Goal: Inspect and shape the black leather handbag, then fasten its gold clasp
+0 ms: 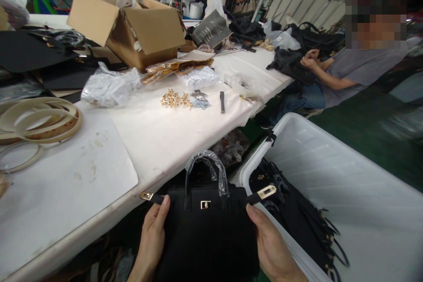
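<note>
A black handbag [208, 238] is held upright in front of me, below the table's edge. Clear plastic wraps its handles [209, 161], and a small gold turn-lock [205, 205] sits at its upper middle. My left hand [153, 233] grips the bag's left side, thumb on the black strap that ends in a gold plate [146, 195]. On the opposite side my right hand [269, 244] is closed on the bag, its thumb by the strap with the other gold plate [267, 191]. The fingers behind the bag are hidden.
A white table [165, 141] carries an open cardboard box [148, 31], gold hardware pieces [175, 98], plastic bags [110, 86] and strap rolls [42, 119]. To the right, a white bin [330, 158] contains black bags [294, 216]. A seated person [357, 68] works beyond it.
</note>
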Tool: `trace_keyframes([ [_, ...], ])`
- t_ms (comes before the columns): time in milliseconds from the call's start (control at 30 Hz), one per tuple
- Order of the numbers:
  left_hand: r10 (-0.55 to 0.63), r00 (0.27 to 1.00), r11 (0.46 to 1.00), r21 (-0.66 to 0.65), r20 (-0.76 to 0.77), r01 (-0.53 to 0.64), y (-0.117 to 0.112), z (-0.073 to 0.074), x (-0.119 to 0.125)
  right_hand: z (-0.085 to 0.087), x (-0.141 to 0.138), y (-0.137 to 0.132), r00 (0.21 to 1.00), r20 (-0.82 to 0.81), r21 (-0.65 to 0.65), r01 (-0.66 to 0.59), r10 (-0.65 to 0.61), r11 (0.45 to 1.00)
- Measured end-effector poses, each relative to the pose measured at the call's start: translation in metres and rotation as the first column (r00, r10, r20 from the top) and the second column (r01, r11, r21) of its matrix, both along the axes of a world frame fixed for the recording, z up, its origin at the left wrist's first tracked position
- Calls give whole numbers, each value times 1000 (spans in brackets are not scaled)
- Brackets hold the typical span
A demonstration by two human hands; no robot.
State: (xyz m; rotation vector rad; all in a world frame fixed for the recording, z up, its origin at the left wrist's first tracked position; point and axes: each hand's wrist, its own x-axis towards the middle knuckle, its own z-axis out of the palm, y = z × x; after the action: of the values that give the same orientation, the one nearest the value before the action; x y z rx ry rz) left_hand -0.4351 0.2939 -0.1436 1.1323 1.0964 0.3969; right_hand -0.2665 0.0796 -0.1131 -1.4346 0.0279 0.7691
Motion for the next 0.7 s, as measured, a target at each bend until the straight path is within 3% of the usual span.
trace_keyframes([
  [333, -18, 999, 1000, -3, 40, 18, -4, 13, 4, 12, -7, -13, 965, -238, 134, -78, 108, 988],
  [533, -56, 992, 998, -29, 114, 60, -5, 20, 4, 6, -10, -11, 967, -239, 147, -50, 85, 988],
  [700, -69, 994, 997, 19, 88, 68, -2, 24, 2, 0, -12, -8, 981, -190, 126, -25, 49, 992],
])
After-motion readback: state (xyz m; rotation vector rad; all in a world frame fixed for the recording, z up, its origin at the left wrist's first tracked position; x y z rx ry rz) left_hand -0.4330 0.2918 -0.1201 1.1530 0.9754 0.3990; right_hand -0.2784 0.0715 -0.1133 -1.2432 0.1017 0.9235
